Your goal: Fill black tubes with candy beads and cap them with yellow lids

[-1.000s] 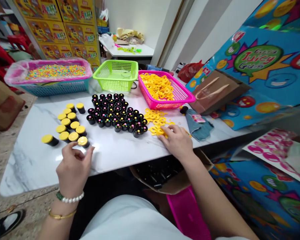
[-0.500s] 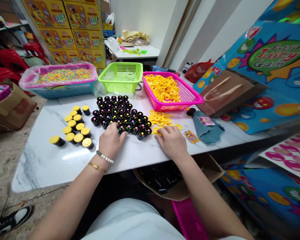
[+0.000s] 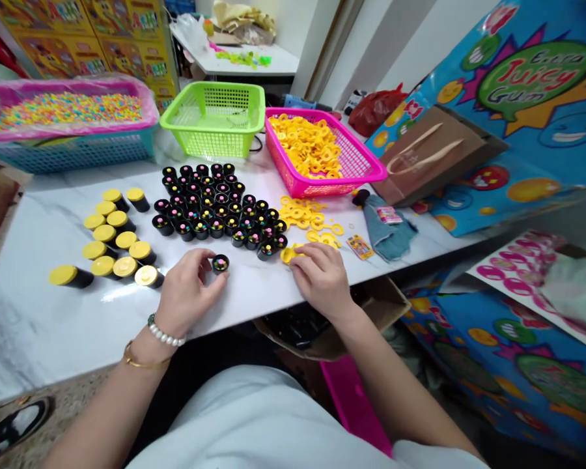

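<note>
My left hand has its fingers round a small black cup with coloured candy beads inside, apart from the others. In my right hand the fingertips pinch a yellow lid near the table's front edge. Between and beyond my hands stands a cluster of open black cups, with pink and yellow beads showing in them. Loose yellow lids lie just past my right hand. Left of my left hand are several black cups with yellow lids on.
At the back stand a bead-filled basket, a green basket and a pink basket of yellow lids. A brown paper bag, blue cloth and small card lie right. An open carton is below the edge.
My left hand has drawn one black cup out of the cluster towards me. My right hand has picked up a yellow lid and moved slightly left. The view has tilted down and shifted.
</note>
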Demonstrator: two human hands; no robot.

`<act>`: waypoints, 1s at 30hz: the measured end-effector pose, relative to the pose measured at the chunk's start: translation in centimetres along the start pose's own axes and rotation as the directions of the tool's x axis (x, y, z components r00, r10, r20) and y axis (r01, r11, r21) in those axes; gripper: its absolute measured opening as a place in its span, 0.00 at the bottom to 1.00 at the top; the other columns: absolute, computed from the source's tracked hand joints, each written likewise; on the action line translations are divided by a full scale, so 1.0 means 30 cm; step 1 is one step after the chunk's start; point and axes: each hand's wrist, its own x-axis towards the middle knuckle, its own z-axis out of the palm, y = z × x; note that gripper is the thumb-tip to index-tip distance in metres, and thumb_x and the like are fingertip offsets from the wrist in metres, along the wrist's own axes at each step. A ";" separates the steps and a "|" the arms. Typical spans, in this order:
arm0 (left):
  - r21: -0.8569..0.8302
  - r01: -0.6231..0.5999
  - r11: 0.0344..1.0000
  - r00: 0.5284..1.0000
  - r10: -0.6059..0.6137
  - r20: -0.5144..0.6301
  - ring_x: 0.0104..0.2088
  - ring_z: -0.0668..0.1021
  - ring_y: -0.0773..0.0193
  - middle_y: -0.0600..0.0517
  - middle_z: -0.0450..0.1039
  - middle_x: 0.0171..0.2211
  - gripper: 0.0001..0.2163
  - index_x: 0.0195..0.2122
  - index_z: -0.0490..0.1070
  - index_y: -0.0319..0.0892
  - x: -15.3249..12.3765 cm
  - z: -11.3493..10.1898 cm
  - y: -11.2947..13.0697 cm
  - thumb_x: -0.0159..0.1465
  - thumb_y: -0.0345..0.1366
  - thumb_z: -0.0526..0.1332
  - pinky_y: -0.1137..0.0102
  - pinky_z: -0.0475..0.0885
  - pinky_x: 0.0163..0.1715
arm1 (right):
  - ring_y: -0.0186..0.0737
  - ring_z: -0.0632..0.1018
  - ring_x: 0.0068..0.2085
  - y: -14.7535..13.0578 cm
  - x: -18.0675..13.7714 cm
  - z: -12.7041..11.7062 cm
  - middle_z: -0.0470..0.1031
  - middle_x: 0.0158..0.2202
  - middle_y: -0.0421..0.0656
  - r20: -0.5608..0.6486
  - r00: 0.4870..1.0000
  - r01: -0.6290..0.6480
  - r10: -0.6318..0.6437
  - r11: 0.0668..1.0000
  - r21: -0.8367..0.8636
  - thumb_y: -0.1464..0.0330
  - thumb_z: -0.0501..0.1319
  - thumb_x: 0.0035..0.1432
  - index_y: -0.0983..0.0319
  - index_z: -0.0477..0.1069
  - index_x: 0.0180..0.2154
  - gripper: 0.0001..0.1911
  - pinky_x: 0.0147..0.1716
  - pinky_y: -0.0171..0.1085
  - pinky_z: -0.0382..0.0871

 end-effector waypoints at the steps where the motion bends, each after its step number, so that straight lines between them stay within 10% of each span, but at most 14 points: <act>1: -0.002 -0.009 1.000 1.000 0.009 0.013 0.29 0.74 0.64 0.53 0.71 0.32 0.15 0.44 0.69 0.41 0.004 0.000 -0.002 0.59 0.41 0.62 0.69 0.69 0.32 | 0.48 0.74 0.48 -0.003 -0.005 0.006 0.79 0.42 0.46 -0.031 0.999 -0.010 0.011 1.000 0.017 0.73 0.61 0.59 0.58 0.75 0.35 0.06 0.51 0.48 0.68; 10: 0.018 -0.081 0.997 0.994 0.080 0.080 0.30 0.73 0.64 0.52 0.72 0.34 0.14 0.45 0.71 0.41 0.011 0.012 -0.025 0.60 0.41 0.63 0.70 0.67 0.32 | 0.48 0.77 0.47 0.043 0.012 0.057 0.78 0.42 0.49 -0.169 0.958 -0.198 0.231 0.962 0.191 0.70 0.62 0.59 0.60 0.74 0.41 0.07 0.51 0.50 0.70; 23: -0.011 -0.067 0.998 0.989 0.068 0.133 0.30 0.74 0.66 0.52 0.73 0.38 0.14 0.45 0.75 0.43 0.005 0.008 -0.010 0.58 0.41 0.66 0.70 0.67 0.31 | 0.52 0.74 0.52 0.049 0.027 0.039 0.79 0.42 0.46 -0.076 0.992 -0.091 0.097 0.992 0.085 0.68 0.65 0.57 0.57 0.78 0.36 0.04 0.54 0.55 0.69; 30: -0.063 -0.133 0.989 0.975 0.142 0.171 0.34 0.76 0.64 0.52 0.74 0.41 0.13 0.43 0.75 0.44 -0.004 0.007 -0.006 0.56 0.32 0.62 0.69 0.70 0.35 | 0.44 0.82 0.39 -0.085 0.027 -0.026 0.79 0.38 0.45 -0.262 0.850 -0.262 0.457 0.799 0.541 0.67 0.59 0.65 0.59 0.68 0.43 0.06 0.43 0.47 0.77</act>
